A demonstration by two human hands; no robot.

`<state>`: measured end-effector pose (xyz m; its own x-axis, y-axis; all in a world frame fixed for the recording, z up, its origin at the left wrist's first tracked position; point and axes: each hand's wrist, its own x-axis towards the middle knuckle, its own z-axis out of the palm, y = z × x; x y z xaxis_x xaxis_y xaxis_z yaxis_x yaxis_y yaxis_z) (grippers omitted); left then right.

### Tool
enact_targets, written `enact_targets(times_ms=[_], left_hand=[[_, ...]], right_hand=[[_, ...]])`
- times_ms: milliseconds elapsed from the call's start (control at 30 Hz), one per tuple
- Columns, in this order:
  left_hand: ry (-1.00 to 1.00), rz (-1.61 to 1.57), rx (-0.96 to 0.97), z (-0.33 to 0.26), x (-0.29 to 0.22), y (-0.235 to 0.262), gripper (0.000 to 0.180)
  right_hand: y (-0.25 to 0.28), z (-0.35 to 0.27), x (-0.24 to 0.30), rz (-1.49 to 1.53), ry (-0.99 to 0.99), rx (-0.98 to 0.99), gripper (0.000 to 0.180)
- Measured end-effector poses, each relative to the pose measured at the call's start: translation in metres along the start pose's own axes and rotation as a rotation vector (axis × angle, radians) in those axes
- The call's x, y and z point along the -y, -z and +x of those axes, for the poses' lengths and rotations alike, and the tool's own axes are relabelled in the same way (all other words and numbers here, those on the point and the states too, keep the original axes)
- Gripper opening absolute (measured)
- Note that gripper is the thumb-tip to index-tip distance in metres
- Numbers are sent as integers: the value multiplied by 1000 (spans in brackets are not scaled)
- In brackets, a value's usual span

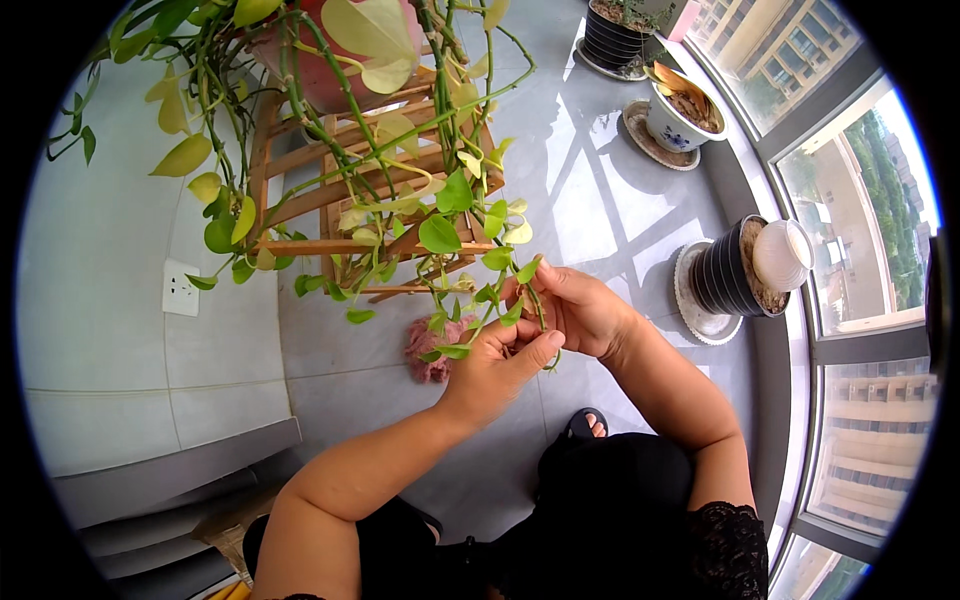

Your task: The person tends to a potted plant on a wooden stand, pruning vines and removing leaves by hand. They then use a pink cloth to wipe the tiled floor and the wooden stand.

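A trailing pothos vine (439,234) with green and yellowing leaves hangs down from a pink pot (345,75) on a slatted wooden plant stand (375,247). Its lower end is between my two hands, in front of the stand. My left hand (492,372) pinches the vine low down, thumb on top, with leaves poking out past the fingers. Just above and to the right, my right hand (580,308) is curled round the stem, thumb and fingertips at a small leaf. A brownish dry leaf seems to lie by those fingers. My palms partly hide the stem.
On the right, along the windows, stand a black ribbed pot (722,272) with a white round object on it, a white patterned pot (685,118) and another dark pot (612,40), all on saucers. A pink fluffy cloth (430,350) lies below the stand. A wall socket (181,288) is at left.
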<state>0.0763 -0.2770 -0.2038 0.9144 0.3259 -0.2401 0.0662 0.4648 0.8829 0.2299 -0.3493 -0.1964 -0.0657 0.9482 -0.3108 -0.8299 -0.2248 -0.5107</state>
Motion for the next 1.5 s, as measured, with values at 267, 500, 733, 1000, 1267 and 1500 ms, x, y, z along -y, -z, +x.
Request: enact_targets(times_ms=[267,500,733,1000,1267,1500], left_hand=[[55,-291,79,-15,-24,-11,14],[136,-294,37,-14,-28,-5,18],[329,-246,-54,-15,-21,-7,36],[568,-899,105,-23,2,4,18],[514,-1094,119,-33,-12,21,24],[443,-790,139,-69,-102,54,30]], right_hand=[[12,7,-17,74,187,127,28],[21,5,2,-278,306,-80,31],[3,-22,29,-582,515,-537,33],[-110,-36,-3,-2008,425,-86,20],[-124,-33,-4,-2003,656,-26,28],[-166,8,37,-2183,1175,-72,29]])
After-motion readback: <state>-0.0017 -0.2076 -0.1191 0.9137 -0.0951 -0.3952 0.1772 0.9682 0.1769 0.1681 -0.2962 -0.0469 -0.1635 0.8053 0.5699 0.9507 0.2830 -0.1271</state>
